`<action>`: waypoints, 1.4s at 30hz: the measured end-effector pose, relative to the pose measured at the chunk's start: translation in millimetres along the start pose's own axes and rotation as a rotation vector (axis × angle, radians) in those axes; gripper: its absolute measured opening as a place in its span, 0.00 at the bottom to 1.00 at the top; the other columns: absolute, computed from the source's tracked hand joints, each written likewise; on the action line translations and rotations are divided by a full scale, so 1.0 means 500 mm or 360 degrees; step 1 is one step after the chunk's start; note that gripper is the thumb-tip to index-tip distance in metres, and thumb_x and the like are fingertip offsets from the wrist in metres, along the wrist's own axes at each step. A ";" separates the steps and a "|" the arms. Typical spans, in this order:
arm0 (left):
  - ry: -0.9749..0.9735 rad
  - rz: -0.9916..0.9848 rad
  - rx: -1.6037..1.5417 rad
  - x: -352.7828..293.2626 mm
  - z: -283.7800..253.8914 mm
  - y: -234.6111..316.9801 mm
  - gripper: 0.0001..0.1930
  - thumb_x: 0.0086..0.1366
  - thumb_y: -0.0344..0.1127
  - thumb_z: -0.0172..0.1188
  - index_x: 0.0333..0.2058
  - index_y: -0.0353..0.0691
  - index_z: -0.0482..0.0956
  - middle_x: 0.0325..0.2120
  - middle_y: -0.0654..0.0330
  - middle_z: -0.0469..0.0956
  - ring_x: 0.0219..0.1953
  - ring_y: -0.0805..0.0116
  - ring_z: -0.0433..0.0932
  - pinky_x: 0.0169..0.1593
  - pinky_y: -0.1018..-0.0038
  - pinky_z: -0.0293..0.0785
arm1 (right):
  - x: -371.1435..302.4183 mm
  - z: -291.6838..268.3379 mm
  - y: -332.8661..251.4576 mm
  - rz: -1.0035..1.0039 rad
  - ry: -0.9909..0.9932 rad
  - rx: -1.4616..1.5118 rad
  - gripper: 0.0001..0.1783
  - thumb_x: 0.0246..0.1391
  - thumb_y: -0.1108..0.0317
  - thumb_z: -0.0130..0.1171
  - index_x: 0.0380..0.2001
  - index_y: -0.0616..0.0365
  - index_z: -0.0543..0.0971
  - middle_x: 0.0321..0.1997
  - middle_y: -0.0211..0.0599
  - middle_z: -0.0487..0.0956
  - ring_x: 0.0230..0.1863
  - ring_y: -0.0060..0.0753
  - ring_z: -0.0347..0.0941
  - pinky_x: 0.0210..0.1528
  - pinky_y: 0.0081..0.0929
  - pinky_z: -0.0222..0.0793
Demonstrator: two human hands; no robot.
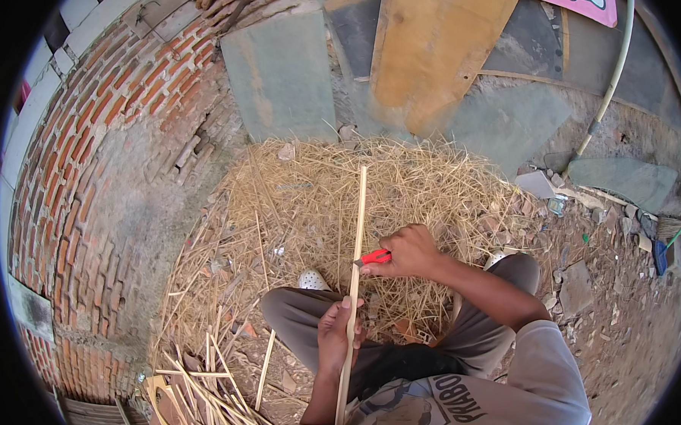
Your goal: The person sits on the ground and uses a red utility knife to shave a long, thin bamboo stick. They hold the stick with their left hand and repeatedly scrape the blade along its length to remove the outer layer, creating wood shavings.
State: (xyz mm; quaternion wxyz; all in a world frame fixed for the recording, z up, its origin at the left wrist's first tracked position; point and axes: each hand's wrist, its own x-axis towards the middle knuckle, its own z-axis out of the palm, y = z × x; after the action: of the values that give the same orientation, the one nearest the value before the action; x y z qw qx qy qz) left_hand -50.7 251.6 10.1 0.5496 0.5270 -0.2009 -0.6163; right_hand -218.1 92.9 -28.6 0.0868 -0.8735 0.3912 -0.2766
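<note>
A long pale strip of split bamboo (361, 211) stretches from my lap, across my crossed legs, out over the heap of shavings. Around its lower half, my left hand (334, 333) is closed, with the thumb lying along the strip. My right hand (409, 251) grips a red-handled cutter knife (376, 256). The knife's tip is against the right side of the strip, above my left hand. The blade itself is barely visible.
Thin shavings (317, 191) cover the ground ahead. A pile of cut bamboo strips (208, 397) lies at lower left by a wooden piece with a round hole (167, 408). A worn brick wall (89, 193) rises on the left; boards (432, 49) lean at the back. Rubble (575, 286) lies right.
</note>
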 end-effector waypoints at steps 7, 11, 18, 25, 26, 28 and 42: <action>-0.0091 -0.0023 0.0030 -0.028 0.001 -0.030 0.15 0.70 0.41 0.52 0.37 0.33 0.76 0.13 0.63 0.68 0.10 0.78 0.62 0.15 0.83 0.56 | 0.036 -0.040 0.090 0.0549 -0.0190 0.0077 0.42 0.44 0.21 0.47 0.14 0.53 0.80 0.09 0.37 0.72 0.13 0.40 0.73 0.19 0.36 0.68; 0.0041 0.0065 0.0181 -0.016 0.004 -0.002 0.15 0.69 0.43 0.54 0.38 0.34 0.77 0.14 0.65 0.68 0.11 0.81 0.62 0.15 0.85 0.56 | -0.010 -0.006 -0.002 0.0183 -0.0237 0.0097 0.41 0.44 0.21 0.48 0.14 0.53 0.79 0.10 0.39 0.73 0.14 0.44 0.73 0.19 0.38 0.67; 0.0019 0.0135 0.0437 -0.022 0.009 -0.009 0.14 0.71 0.42 0.52 0.38 0.34 0.77 0.15 0.66 0.69 0.12 0.82 0.63 0.16 0.84 0.58 | 0.016 -0.022 0.031 0.0153 -0.0080 0.0006 0.42 0.40 0.20 0.50 0.12 0.54 0.77 0.10 0.39 0.73 0.14 0.44 0.72 0.20 0.37 0.67; -0.0042 0.0107 0.0387 -0.024 0.014 -0.013 0.15 0.71 0.42 0.51 0.38 0.34 0.77 0.15 0.66 0.68 0.12 0.82 0.62 0.17 0.84 0.58 | 0.023 -0.025 0.072 0.0196 -0.0023 -0.0014 0.42 0.40 0.20 0.50 0.12 0.53 0.77 0.11 0.39 0.74 0.15 0.43 0.73 0.21 0.39 0.67; -0.0034 0.0096 0.0391 -0.027 0.018 -0.014 0.15 0.71 0.42 0.51 0.38 0.34 0.77 0.15 0.66 0.68 0.13 0.82 0.62 0.17 0.84 0.57 | 0.023 -0.023 0.081 0.0201 0.0012 -0.0014 0.41 0.41 0.20 0.50 0.12 0.53 0.77 0.11 0.39 0.74 0.15 0.42 0.73 0.21 0.39 0.67; -0.0055 0.0090 0.0371 -0.028 0.023 -0.012 0.15 0.71 0.42 0.51 0.38 0.33 0.77 0.15 0.66 0.68 0.13 0.82 0.62 0.17 0.84 0.57 | 0.027 -0.019 0.091 0.0246 0.0060 -0.0038 0.41 0.41 0.21 0.50 0.13 0.53 0.78 0.11 0.39 0.74 0.15 0.43 0.73 0.22 0.39 0.68; -0.0237 -0.0148 0.0352 -0.083 0.023 -0.039 0.14 0.71 0.40 0.51 0.39 0.33 0.78 0.15 0.64 0.69 0.13 0.81 0.63 0.15 0.84 0.58 | 0.063 -0.077 0.278 0.1330 0.0167 0.0271 0.47 0.50 0.21 0.37 0.14 0.56 0.79 0.12 0.40 0.73 0.20 0.42 0.75 0.27 0.43 0.69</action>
State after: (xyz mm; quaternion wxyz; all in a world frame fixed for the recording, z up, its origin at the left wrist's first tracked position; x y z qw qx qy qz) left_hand -76.3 291.1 15.9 0.4427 0.5458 -0.2832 -0.6526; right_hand -310.6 -21.7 -34.7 0.2433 -0.6144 0.6910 -0.2929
